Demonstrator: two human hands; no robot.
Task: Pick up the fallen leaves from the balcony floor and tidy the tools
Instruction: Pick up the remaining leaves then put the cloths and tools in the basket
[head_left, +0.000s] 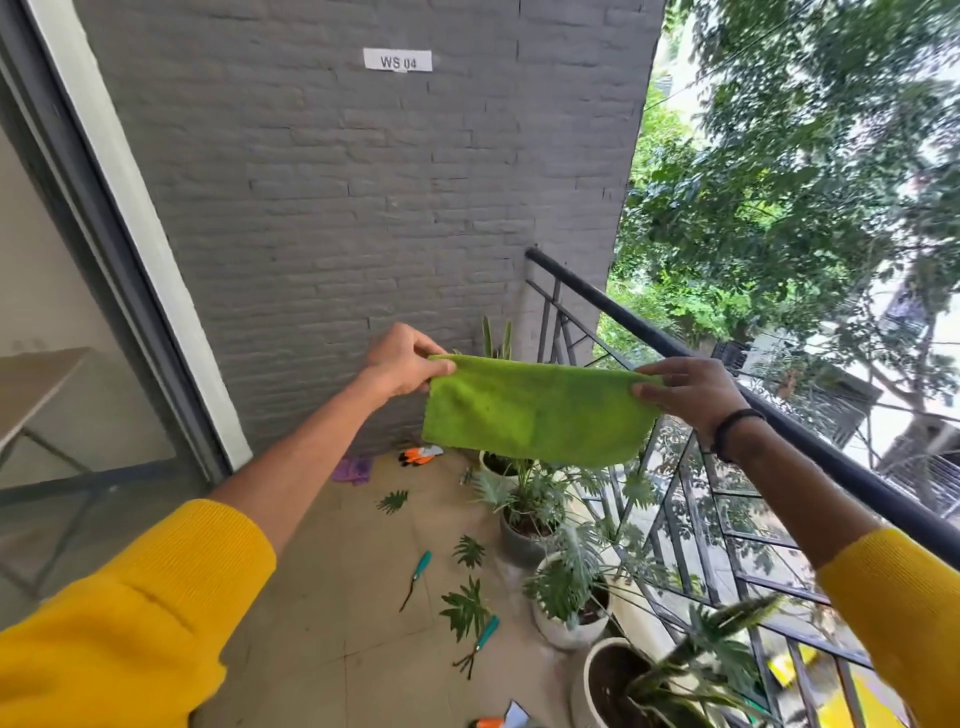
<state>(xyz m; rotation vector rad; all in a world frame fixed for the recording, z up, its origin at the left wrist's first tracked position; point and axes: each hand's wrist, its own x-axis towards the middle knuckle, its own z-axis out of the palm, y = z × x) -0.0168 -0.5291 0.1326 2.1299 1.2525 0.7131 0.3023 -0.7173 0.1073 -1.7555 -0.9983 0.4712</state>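
I hold a folded green cloth (535, 410) stretched out in the air in front of the grey brick wall. My left hand (402, 364) pinches its top left corner and my right hand (685, 389) pinches its top right corner. Below on the balcony floor (332, 597) lie fallen leaves: one (393, 501) further back, one (469, 551) in the middle, one (464, 608) nearer. A teal-handled hand tool (415, 577) and a teal-handled small rake (480, 644) lie among them. Orange gloves (420, 455) and a purple cloth (352, 470) rest near the wall.
Several potted plants (530, 509) stand in a row along the black railing (779, 410) on the right. A glass sliding door (78, 364) runs along the left. An orange item (488, 722) lies at the bottom edge.
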